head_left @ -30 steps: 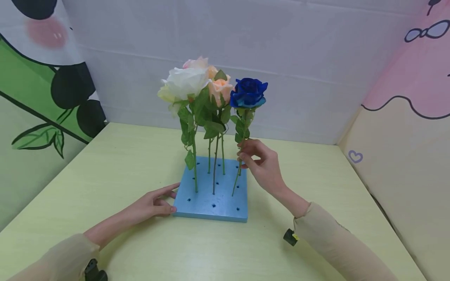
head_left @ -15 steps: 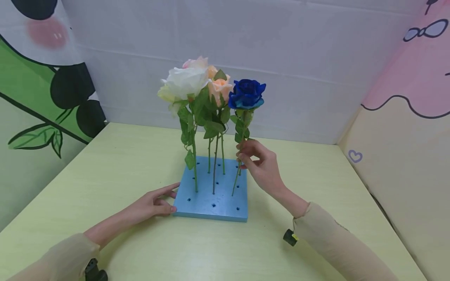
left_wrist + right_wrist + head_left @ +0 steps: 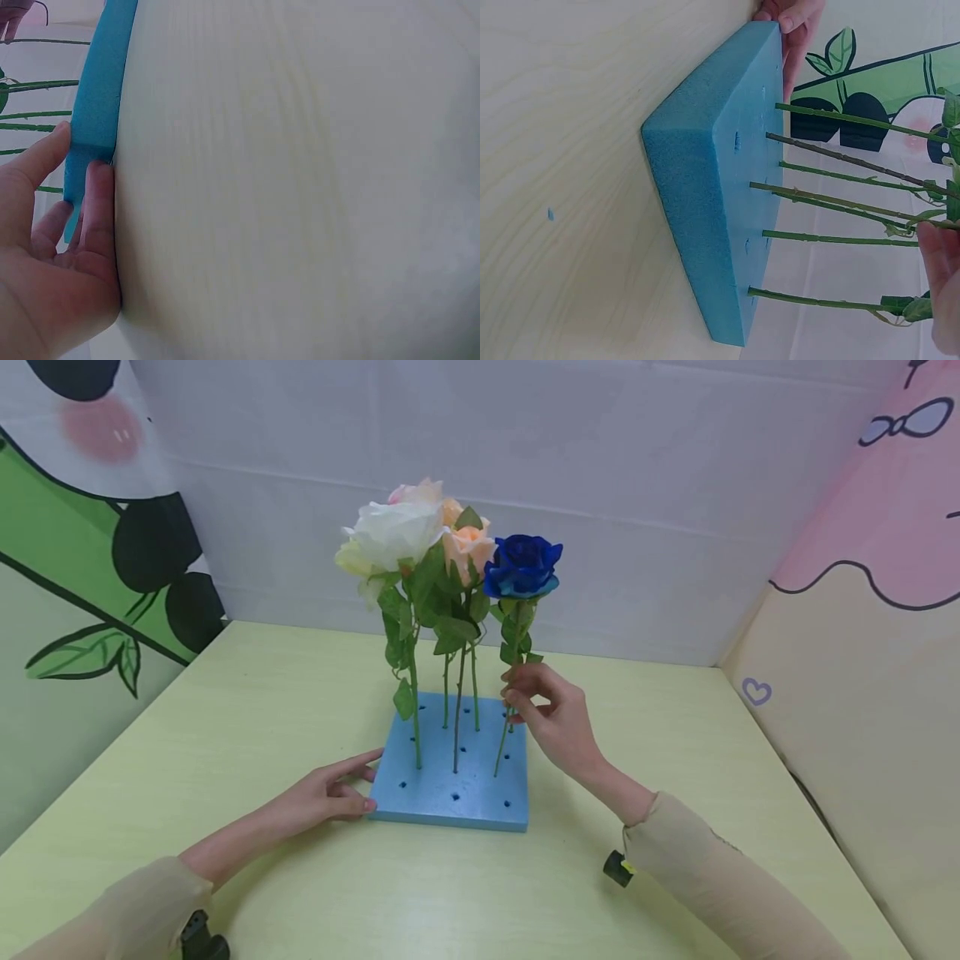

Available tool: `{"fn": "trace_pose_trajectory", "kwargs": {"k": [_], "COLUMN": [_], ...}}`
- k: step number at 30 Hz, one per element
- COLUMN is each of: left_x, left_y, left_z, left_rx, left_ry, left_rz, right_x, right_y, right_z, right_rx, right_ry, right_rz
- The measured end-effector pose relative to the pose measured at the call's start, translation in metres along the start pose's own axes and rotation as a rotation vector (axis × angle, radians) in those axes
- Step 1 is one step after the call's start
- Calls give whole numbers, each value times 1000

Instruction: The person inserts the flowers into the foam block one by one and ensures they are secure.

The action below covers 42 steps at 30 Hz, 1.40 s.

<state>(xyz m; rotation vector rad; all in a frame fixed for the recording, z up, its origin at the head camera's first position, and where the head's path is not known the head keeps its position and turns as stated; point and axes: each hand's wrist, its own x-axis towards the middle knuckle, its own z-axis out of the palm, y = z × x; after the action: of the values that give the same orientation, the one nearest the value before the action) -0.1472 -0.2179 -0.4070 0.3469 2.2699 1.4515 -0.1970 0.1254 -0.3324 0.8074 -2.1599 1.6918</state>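
My right hand (image 3: pixel 558 718) pinches the stem of a blue rose (image 3: pixel 522 566) between thumb and fingers. The lower end of that stem meets a hole on the right side of a light blue foam board (image 3: pixel 483 807); how deep it sits is hidden. My left hand (image 3: pixel 318 797) touches the board's left edge, thumb near the front corner and index finger stretched farther back. In the left wrist view, the fingers (image 3: pixel 97 202) lie straight against the foam's side (image 3: pixel 101 82). A white rose (image 3: pixel 397 537) and a peach rose (image 3: pixel 468 550) stand upright in the board.
More pale blooms, including a pink-tinged one (image 3: pixel 420 493), stand behind the white rose. Several bare holes dot the board. A pale wood-grain table (image 3: pixel 300 693) lies beneath, with a white backdrop (image 3: pixel 637 527) behind and printed panels at both sides.
The blue rose and my right hand have shifted slightly down and to the left. My left hand stays against the board's edge.
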Motion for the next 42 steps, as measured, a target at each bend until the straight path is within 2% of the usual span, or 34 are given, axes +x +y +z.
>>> {"fn": "trace_pose_trajectory", "kwargs": {"k": [12, 42], "left_x": [1, 1], "left_y": [0, 0], "left_z": [0, -1], "left_rx": [-5, -6], "left_ry": [-4, -14], "left_rz": [-1, -1], "right_x": [-6, -8], "right_y": [5, 11], "right_z": [2, 4], "right_rx": [-15, -36], "right_ry": [-15, -35], "right_rz": [32, 18]}}
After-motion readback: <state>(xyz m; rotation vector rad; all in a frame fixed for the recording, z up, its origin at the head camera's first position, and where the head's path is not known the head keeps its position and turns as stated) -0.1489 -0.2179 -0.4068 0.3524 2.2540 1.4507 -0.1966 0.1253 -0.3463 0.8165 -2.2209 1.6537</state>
